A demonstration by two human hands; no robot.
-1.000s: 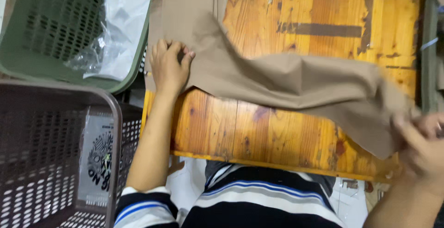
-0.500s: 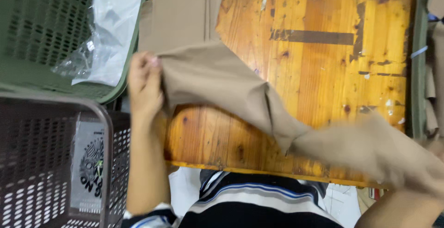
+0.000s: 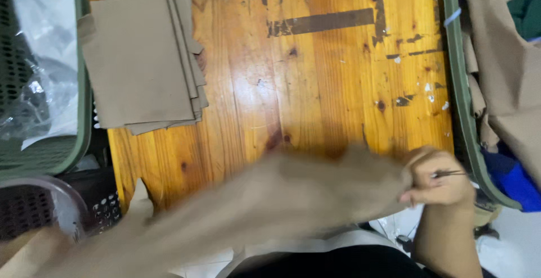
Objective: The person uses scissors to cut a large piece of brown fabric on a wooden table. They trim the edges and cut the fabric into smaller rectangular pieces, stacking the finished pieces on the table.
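We are holding a long tan cloth piece [image 3: 270, 199] stretched across the near edge of the wooden table [image 3: 338, 86], and it is blurring badly, so its folds and edges are hard to read. Our right hand [image 3: 437, 179] is closing around the cloth's right end, fingers curled tight on it, with a thin dark tool, perhaps small snips, poking out between the fingers. Our left hand [image 3: 25, 250] is showing only as a smear at the bottom left corner, and we cannot tell whether it is gripping the cloth's other end or merely lying under it. As we are judging it, the cloth could be slipping from that unseen left end and dropping off the table edge toward the dark basket [image 3: 34, 204], since much of it is hanging past the wood. The thin tool could also be snagging the fabric, because it is sharing the same grip. Counting what is around us: one stack of folded tan pieces [image 3: 141, 58] is lying at the table's far left corner, with roughly four layers showing at its edges; one green basket [image 3: 67, 148] with clear plastic is sitting to the left, and one green basket [image 3: 459, 86] of tan cloth is sitting to the right.
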